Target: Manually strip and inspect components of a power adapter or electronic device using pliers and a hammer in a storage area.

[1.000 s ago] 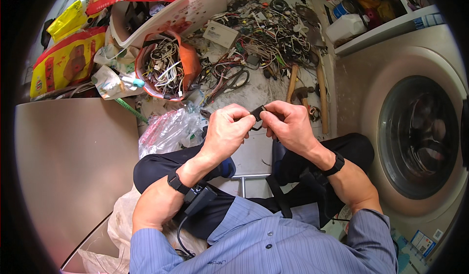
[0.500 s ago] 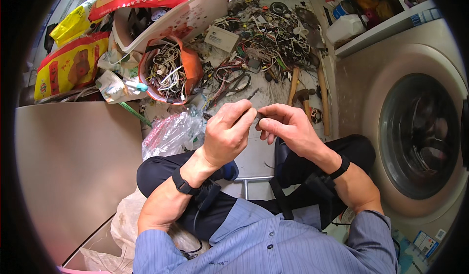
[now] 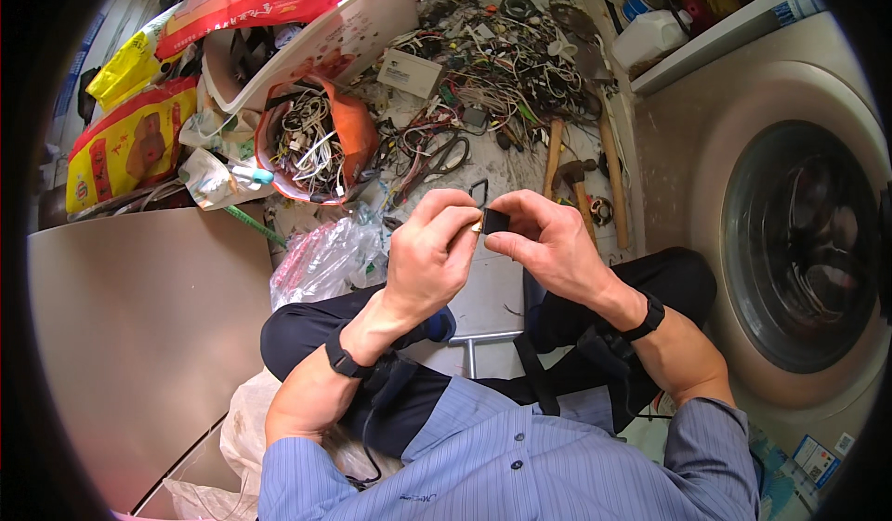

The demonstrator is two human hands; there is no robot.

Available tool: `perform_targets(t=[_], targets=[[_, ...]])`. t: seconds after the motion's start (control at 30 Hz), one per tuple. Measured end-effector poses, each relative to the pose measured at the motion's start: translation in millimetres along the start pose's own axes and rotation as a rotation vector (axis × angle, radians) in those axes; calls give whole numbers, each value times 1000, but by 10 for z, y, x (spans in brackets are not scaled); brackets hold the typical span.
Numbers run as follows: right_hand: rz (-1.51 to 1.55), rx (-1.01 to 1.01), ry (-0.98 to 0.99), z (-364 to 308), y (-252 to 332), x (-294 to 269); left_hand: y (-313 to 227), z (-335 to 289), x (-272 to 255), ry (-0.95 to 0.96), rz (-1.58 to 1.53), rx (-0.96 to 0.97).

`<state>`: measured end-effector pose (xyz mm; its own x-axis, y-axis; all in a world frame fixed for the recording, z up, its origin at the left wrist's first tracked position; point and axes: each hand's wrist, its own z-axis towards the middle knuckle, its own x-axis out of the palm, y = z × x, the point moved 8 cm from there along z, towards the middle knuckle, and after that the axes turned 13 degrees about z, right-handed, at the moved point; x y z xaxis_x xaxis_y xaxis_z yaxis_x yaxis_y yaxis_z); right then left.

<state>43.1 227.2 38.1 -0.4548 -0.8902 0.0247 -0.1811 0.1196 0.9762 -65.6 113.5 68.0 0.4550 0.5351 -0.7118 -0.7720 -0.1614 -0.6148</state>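
Two hands meet above my lap: my left hand [image 3: 429,247] and right hand [image 3: 548,242] both pinch a small black block [image 3: 495,221] between thumb and fingertips, and a short pale piece shows at the block's left end. Just beyond them, on the floor, lie black-handled scissors [image 3: 444,160] and a wooden-handled hammer [image 3: 569,179]. Farther out, a tangle of wires [image 3: 502,65] spreads. An orange bag [image 3: 348,131] holds more cables. A washing machine [image 3: 799,242] stands at my right.

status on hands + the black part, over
Both hands shut on small black part, left hand and right hand pinching it together above lap. Wire pile and hammer beyond, apart. Nothing blocking.
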Motion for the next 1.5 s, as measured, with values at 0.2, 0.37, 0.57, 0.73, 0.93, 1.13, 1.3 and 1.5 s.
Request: perform_targets(t=[0.2,0.37,0.57,0.73,0.93,1.13,1.3,1.5], targets=[[-124,-210,60,60,134,-21,317,-133,274,441,-797,-592],[-396,-530,95,4,287,111,387,-272,359,551,-1003,-709],[-310,-510,141,24,271,164,407,-317,354,575,-1109,-688],[-301,-496,143,46,286,145,385,-285,342,542,-1175,-661],[-530,-676,70,-30,432,190,442,-294,352,492,-1149,-678],[-391,-564,76,-23,285,160,427,-308,376,439,-1177,-667],[-345,-503,112,-6,167,166,420,-326,390,409,-1144,-680],[-331,-538,100,-3,219,180,401,-306,351,360,-1132,-664]])
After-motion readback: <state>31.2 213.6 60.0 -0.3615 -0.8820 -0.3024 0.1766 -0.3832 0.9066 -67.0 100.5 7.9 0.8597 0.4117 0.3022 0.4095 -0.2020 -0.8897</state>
